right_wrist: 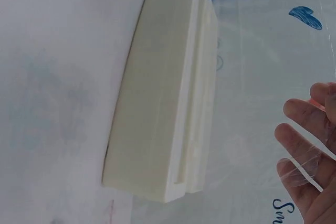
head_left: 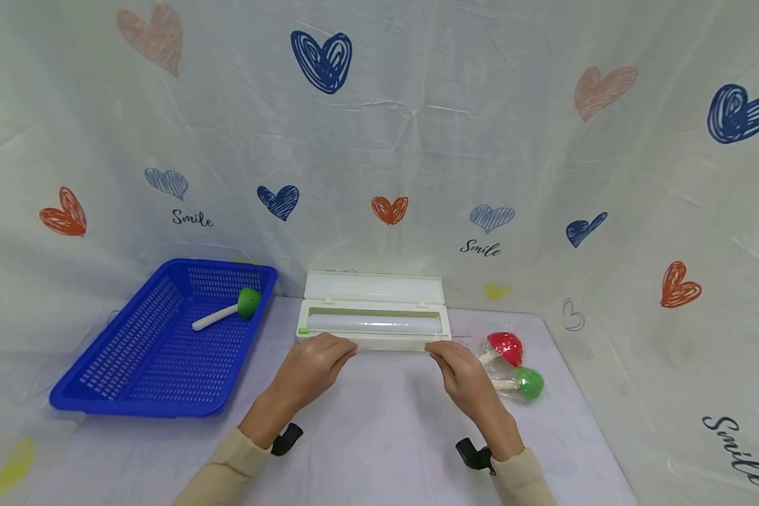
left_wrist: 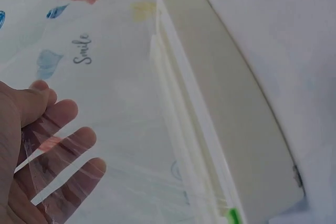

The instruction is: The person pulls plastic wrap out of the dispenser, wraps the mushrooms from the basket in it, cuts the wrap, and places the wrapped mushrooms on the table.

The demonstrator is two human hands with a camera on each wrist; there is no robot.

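Observation:
A white cling film dispenser [head_left: 388,344] stands at the back of the table, its lid [head_left: 373,287] raised and a roll [head_left: 379,324] inside. Clear cling film [left_wrist: 39,169] stretches from it to both hands. Near the box's front left, my left hand [head_left: 313,369] pinches the film between thumb and index finger; the wrist view shows its other fingers spread behind the film. At the front right, my right hand [head_left: 464,376] pinches the film's other side, its remaining fingers [right_wrist: 296,135] loosely extended. A green slider [left_wrist: 233,215] sits at the box's left end.
To the left, a blue basket [head_left: 145,407] contains a green-capped toy mushroom [head_left: 249,303] with a white stem. Right of the right hand lie a red-capped mushroom [head_left: 504,347] and a green-capped one [head_left: 530,384], both in clear film. A heart-printed curtain [head_left: 417,140] hangs behind the table.

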